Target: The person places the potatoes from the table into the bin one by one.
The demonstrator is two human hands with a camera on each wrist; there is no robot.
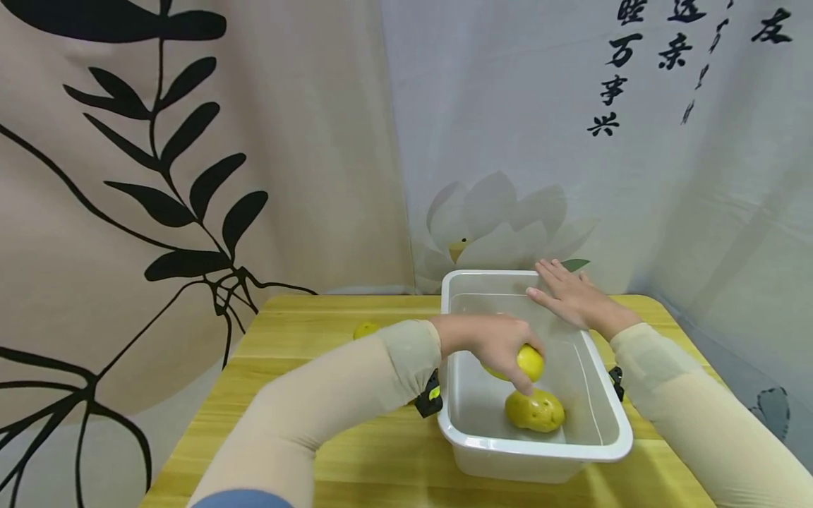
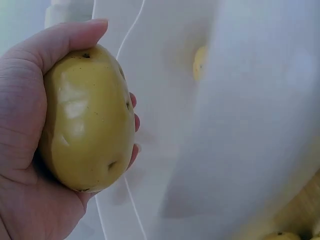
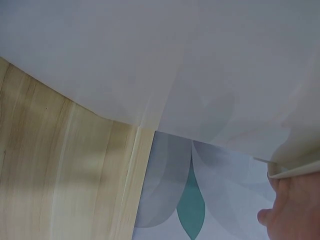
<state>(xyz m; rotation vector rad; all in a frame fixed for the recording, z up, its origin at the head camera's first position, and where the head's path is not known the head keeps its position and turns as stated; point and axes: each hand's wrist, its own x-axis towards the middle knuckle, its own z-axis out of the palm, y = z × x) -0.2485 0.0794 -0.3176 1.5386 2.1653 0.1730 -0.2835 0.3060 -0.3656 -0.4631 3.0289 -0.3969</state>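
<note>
In the head view, the left hand (image 1: 492, 343) grips a potato (image 1: 529, 363) inside the tub (image 1: 606, 451). A second potato (image 1: 535, 410) lies on the tub's floor, below the held one and nearer the person, its long axis running roughly left to right. The left hand is the nearer of the two; whether its fingertips touch the lower potato, I cannot tell. The right hand (image 1: 574, 300) rests on the rim at the far right corner, fingers mostly straight. Left of the tub, another potato (image 1: 366, 329) sits on the worktop (image 1: 375, 458), partly hidden by the left sleeve (image 1: 356, 381).

In the left wrist view, thumb and fingers wrap the held potato, its long axis running up and down the view. The tub wall covers part of a potato beyond, and more yellow shows at the lower right corner.

In the right wrist view, the tub's outer wall fills the top, the right hand shows at the rim, and printed cloth (image 3: 165, 190) hangs past the worktop's edge.
</note>
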